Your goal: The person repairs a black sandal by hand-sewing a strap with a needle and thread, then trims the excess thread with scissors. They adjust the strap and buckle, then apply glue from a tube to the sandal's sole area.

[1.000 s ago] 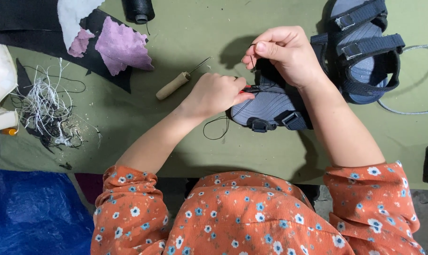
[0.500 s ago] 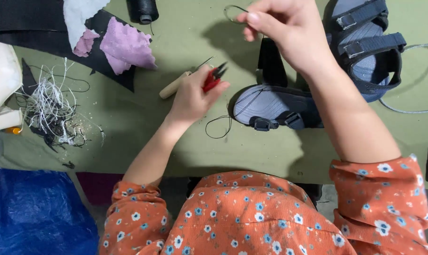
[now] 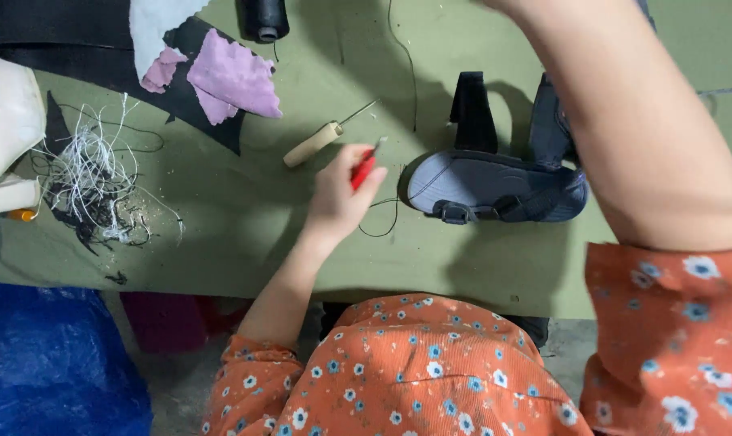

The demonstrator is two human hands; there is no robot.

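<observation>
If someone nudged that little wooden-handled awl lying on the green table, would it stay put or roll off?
The awl has a rounded wooden handle, so it would probably roll a little sideways. Its thin metal spike looks stiff, and it is likely light. It lies free on the table, near the left hand.

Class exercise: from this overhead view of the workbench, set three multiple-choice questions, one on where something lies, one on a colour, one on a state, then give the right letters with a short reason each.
1. Where does the wooden-handled awl lie?
A. On the green table, between the purple cloth scrap and the sandal
B. On top of the sandal
C. In the left hand

2. What colour are the handles of the tool in the left hand?
A. Blue
B. Red
C. Yellow

3. How is the right hand placed?
A. Flat on the table
B. Gripping the sandal
C. Raised out of the picture

Answers: 1 A, it rests bare on the table there. 2 B, red shows past the fingers. 3 C, only the lifted right forearm shows.
</observation>
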